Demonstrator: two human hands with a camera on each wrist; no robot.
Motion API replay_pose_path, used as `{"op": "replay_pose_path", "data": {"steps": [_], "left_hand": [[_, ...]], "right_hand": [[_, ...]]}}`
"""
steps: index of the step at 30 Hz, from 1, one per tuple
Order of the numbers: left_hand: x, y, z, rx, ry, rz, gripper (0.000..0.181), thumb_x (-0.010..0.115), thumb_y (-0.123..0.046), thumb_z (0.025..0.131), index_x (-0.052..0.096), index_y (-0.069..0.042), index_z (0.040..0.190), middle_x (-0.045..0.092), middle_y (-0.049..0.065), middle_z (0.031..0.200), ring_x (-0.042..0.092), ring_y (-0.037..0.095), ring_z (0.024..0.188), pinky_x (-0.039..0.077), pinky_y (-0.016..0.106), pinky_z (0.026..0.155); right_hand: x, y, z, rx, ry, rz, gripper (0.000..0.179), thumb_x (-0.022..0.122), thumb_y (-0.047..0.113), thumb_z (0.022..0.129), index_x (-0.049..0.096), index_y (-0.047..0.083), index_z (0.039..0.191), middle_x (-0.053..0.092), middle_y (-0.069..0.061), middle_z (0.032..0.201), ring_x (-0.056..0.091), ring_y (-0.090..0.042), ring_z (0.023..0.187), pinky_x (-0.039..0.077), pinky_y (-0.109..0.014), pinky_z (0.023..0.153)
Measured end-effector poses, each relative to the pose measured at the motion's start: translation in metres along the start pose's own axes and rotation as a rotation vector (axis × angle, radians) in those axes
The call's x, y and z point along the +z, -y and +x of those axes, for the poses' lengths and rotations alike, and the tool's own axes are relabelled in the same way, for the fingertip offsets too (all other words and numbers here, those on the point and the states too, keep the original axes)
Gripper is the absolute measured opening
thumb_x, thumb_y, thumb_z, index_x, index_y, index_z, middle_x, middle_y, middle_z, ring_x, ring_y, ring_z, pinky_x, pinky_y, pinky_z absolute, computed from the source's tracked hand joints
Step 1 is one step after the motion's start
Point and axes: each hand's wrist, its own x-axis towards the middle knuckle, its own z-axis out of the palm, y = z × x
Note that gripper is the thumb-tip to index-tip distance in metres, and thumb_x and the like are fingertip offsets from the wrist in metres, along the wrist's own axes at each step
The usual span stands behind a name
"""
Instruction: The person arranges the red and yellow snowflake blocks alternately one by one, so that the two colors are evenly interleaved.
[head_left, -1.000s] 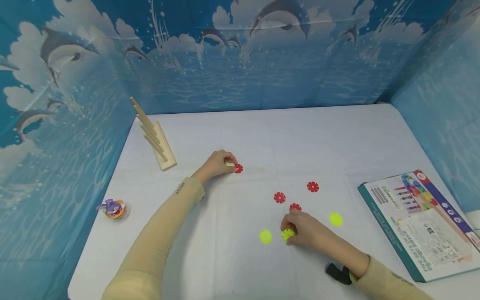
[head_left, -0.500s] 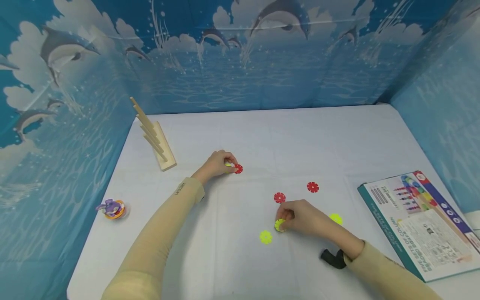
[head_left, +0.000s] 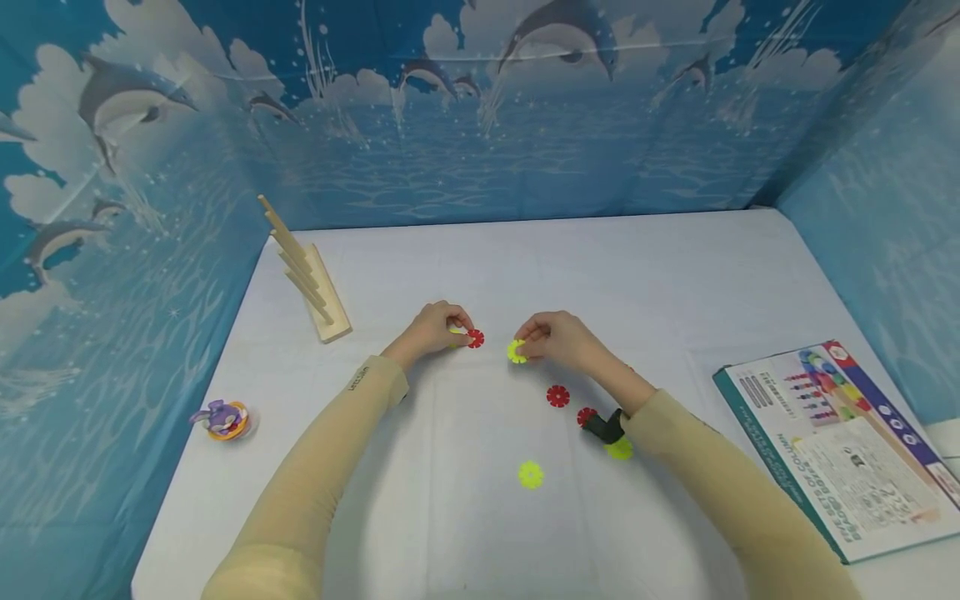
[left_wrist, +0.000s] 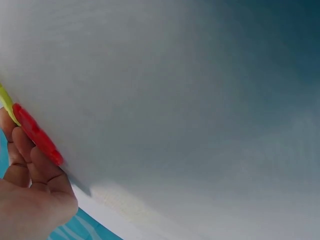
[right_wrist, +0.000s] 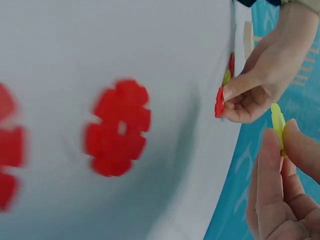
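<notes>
My left hand (head_left: 431,328) pinches a short chain of flower-shaped discs just left of mid-table. A red disc (head_left: 476,339) forms its near end, with a yellow disc (right_wrist: 227,77) and another red behind it in the right wrist view. Opposite, my right hand (head_left: 564,340) pinches a yellow flower disc (head_left: 516,352) between thumb and fingers, with a gap between it and the chain. On the tabletop below lie a loose red disc (head_left: 557,396) and a yellow disc (head_left: 530,475). A further red disc (head_left: 585,417) and yellow disc (head_left: 619,449) are partly covered by the black wrist camera.
A wooden stand with upright pegs (head_left: 328,307) stands at the far left of the white table (head_left: 450,533). Near the left edge sits a small purple toy (head_left: 223,415) on an orange ring. A flat toy box (head_left: 832,450) lies at the right.
My right hand has carried its yellow disc up and to the left, close to the left hand. The left hand has stayed in place with its discs.
</notes>
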Motion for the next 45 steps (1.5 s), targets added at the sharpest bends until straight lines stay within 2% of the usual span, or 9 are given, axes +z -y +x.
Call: {"op": "replay_pose_path", "data": {"steps": [3,8,13,18,27,38,45], "left_hand": [[0.0,0.0,0.0,-0.003,-0.003,0.006,0.017,0.076,-0.019,0.087,0.071,-0.013,0.102,0.06,0.005,0.105,0.049,0.022,0.102,0.041,0.037,0.095],[-0.001,-0.001,0.0,0.008,0.002,0.01,0.017,0.077,-0.019,0.086,0.072,-0.013,0.101,0.062,0.005,0.105,0.051,0.021,0.102,0.042,0.035,0.093],[-0.003,-0.002,0.0,0.016,0.006,0.009,0.017,0.076,-0.019,0.086,0.072,-0.012,0.101,0.064,0.005,0.104,0.053,0.021,0.101,0.042,0.035,0.093],[-0.001,0.0,0.001,0.012,0.013,0.01,0.017,0.076,-0.019,0.087,0.072,-0.012,0.102,0.063,0.005,0.104,0.053,0.022,0.102,0.042,0.034,0.093],[0.0,-0.001,0.001,0.015,0.0,0.03,0.016,0.076,-0.02,0.087,0.072,-0.013,0.101,0.064,0.005,0.104,0.052,0.021,0.1,0.043,0.033,0.089],[-0.002,0.001,0.002,0.044,0.014,0.066,0.016,0.076,-0.02,0.087,0.072,-0.014,0.101,0.065,0.005,0.103,0.053,0.021,0.1,0.043,0.033,0.089],[-0.003,0.001,0.005,0.048,0.028,0.07,0.014,0.075,-0.02,0.087,0.072,-0.014,0.1,0.066,0.004,0.103,0.054,0.021,0.101,0.044,0.033,0.091]], "right_hand": [[0.001,0.006,0.02,0.031,-0.003,0.009,0.024,0.074,0.018,0.088,0.069,0.006,0.108,0.067,-0.007,0.092,0.07,-0.025,0.085,0.052,-0.029,0.079],[0.004,0.012,0.044,0.082,0.016,0.015,0.025,0.074,0.017,0.088,0.068,0.004,0.108,0.068,-0.008,0.095,0.07,-0.018,0.082,0.056,-0.034,0.084],[0.007,0.014,0.059,0.11,0.029,0.008,0.024,0.073,0.016,0.089,0.067,0.002,0.108,0.068,-0.009,0.099,0.066,-0.012,0.076,0.056,-0.031,0.081],[0.011,0.011,0.07,0.134,0.03,-0.035,0.022,0.072,0.016,0.089,0.068,0.003,0.105,0.067,-0.009,0.098,0.064,-0.011,0.073,0.054,-0.026,0.075],[0.015,0.012,0.076,0.146,0.016,-0.15,0.017,0.072,0.018,0.088,0.071,0.005,0.1,0.066,-0.005,0.088,0.057,-0.012,0.071,0.046,-0.022,0.066],[0.021,0.017,0.075,0.116,0.007,-0.198,0.013,0.073,0.014,0.087,0.07,0.004,0.093,0.065,-0.005,0.084,0.056,-0.011,0.067,0.045,-0.02,0.061],[0.022,0.018,0.073,0.127,-0.014,-0.219,0.013,0.074,0.014,0.086,0.07,0.003,0.093,0.064,-0.005,0.084,0.055,-0.012,0.068,0.044,-0.02,0.061]]}}
